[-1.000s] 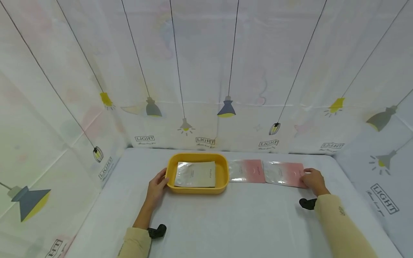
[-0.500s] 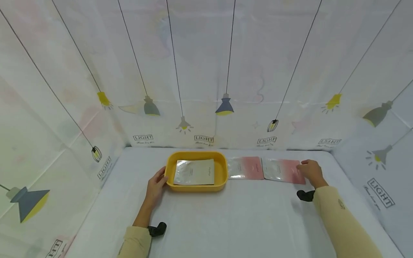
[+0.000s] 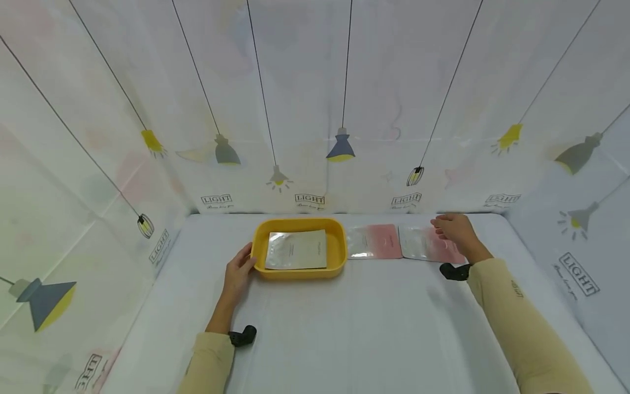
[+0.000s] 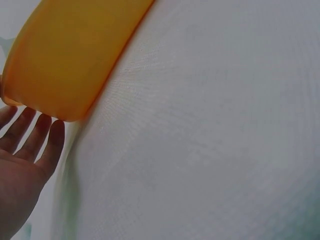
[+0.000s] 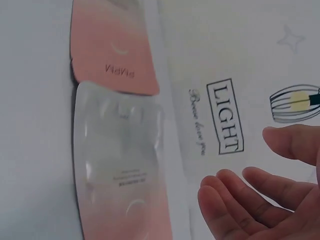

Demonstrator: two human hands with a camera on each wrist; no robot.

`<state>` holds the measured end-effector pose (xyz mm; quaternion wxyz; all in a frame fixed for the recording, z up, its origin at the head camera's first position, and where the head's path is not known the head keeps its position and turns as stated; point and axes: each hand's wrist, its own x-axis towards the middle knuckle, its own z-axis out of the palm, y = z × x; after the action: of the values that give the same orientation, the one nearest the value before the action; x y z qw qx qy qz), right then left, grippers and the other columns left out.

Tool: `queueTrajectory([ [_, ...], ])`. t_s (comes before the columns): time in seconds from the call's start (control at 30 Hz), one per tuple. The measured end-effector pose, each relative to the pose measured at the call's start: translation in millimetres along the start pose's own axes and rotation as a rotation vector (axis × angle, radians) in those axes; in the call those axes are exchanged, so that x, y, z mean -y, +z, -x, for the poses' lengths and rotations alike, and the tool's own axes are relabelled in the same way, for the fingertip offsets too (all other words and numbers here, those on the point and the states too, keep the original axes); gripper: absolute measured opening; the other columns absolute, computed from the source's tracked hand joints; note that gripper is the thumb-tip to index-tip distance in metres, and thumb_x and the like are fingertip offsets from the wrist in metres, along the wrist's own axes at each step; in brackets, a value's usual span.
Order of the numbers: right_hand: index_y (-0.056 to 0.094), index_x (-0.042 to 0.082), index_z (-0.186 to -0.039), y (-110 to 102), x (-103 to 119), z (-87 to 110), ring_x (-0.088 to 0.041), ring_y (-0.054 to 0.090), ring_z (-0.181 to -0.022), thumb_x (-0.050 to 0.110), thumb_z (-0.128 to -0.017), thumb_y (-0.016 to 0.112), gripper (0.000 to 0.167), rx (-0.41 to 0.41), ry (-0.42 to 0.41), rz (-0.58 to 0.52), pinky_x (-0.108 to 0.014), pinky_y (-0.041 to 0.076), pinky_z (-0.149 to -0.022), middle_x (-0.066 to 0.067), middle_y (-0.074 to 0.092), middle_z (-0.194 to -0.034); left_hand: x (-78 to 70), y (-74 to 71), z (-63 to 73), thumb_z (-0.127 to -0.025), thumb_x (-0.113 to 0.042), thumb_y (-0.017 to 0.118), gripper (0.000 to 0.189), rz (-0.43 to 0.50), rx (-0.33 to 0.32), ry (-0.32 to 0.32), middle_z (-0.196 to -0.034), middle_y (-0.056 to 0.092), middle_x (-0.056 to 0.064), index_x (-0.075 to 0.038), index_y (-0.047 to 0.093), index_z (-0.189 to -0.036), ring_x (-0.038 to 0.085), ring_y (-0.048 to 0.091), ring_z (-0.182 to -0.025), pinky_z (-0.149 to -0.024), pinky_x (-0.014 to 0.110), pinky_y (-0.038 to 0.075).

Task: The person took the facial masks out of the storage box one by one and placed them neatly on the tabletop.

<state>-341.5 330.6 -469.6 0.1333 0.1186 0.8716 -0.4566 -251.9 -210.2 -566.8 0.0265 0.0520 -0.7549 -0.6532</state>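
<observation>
My left hand (image 3: 238, 274) is at the left end of a yellow tray (image 3: 300, 275). In the left wrist view its fairly straight fingers touch the outside of the tray (image 4: 75, 55). Inside the tray lies a pale, silvery flat sachet (image 3: 297, 250). To the right of the tray, two silver-and-pink sachets lie side by side, a nearer one (image 3: 374, 242) and a farther-right one (image 3: 428, 243). My right hand (image 3: 459, 232) hovers at the farther-right sachet, partly covering it in the head view. Its fingers are loosely bent, with nothing between them in the right wrist view.
A white-covered table (image 3: 354, 328) runs up to a printed curtain (image 3: 315, 109) behind and at both sides. Each wrist wears a black device, one on the left wrist (image 3: 243, 336) and one on the right wrist (image 3: 455, 271).
My right hand has come off the right end of the farther-right sachet, moving up and left. My left hand stays at the tray. The head view has tilted upward slightly.
</observation>
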Motion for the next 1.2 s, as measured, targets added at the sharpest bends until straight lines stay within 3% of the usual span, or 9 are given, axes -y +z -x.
queueTrajectory([
  [0.17,0.029,-0.006,-0.149,4,36,3.3,-0.042,0.043,-0.134,0.034,-0.102,0.046,0.064,0.04,-0.006,-0.074,-0.049,0.038,-0.113,-0.029,0.038,-0.148,-4.0,2.8,-7.5,-0.101,-0.017,0.051,0.048,0.028,-0.008,0.01,-0.151,0.045,0.009,-0.013,0.042,-0.148,0.026,0.049,-0.132,-0.089,0.008,0.048],
  [0.33,0.027,-0.006,-0.149,12,59,14.1,-0.042,0.044,-0.134,0.036,-0.102,0.045,0.066,0.107,-0.099,-0.065,-0.048,0.039,-0.112,-0.03,0.039,-0.147,-7.2,9.0,-8.6,-0.1,-0.013,0.051,0.049,0.072,-0.002,0.016,-0.151,0.044,0.013,-0.009,0.041,-0.148,0.029,0.048,-0.133,-0.087,0.008,0.048],
  [0.6,0.039,-0.007,-0.143,38,94,23.9,-0.044,0.048,-0.13,0.025,-0.102,0.048,0.052,0.216,-0.208,-0.08,-0.05,0.039,-0.111,-0.03,0.043,-0.145,-5.9,12.4,-7.4,-0.101,-0.015,0.051,0.048,0.05,-0.011,-0.001,-0.151,0.044,0.008,-0.012,0.041,-0.148,0.025,0.047,-0.136,-0.097,0.016,0.048],
  [0.8,0.045,-0.002,-0.14,74,117,22.5,-0.039,0.054,-0.126,0.025,-0.102,0.048,0.046,0.245,-0.161,-0.086,-0.045,0.046,-0.107,-0.025,0.05,-0.14,-5.7,9.9,-5.4,-0.101,-0.018,0.05,0.048,0.03,-0.022,-0.01,-0.152,0.044,0.005,-0.014,0.041,-0.148,0.022,0.048,-0.135,-0.102,0.023,0.046],
  [1.03,0.05,0.0,-0.136,111,129,23.1,-0.036,0.057,-0.121,0.027,-0.1,0.052,0.045,0.289,-0.119,-0.118,-0.044,0.047,-0.106,-0.022,0.054,-0.136,-5.4,7.0,-3.1,-0.1,-0.016,0.051,0.049,0.032,-0.016,-0.015,-0.152,0.043,0.01,-0.011,0.041,-0.148,0.026,0.048,-0.135,-0.093,0.01,0.048],
  [1.2,0.051,-0.001,-0.134,137,131,22.5,-0.036,0.059,-0.119,0.028,-0.099,0.055,0.046,0.289,-0.097,-0.12,-0.044,0.049,-0.104,-0.021,0.056,-0.133,-3.2,2.5,1.0,-0.101,-0.016,0.051,0.049,0.023,-0.008,-0.029,-0.152,0.043,0.009,-0.011,0.041,-0.148,0.025,0.047,-0.135,-0.093,0.011,0.048],
])
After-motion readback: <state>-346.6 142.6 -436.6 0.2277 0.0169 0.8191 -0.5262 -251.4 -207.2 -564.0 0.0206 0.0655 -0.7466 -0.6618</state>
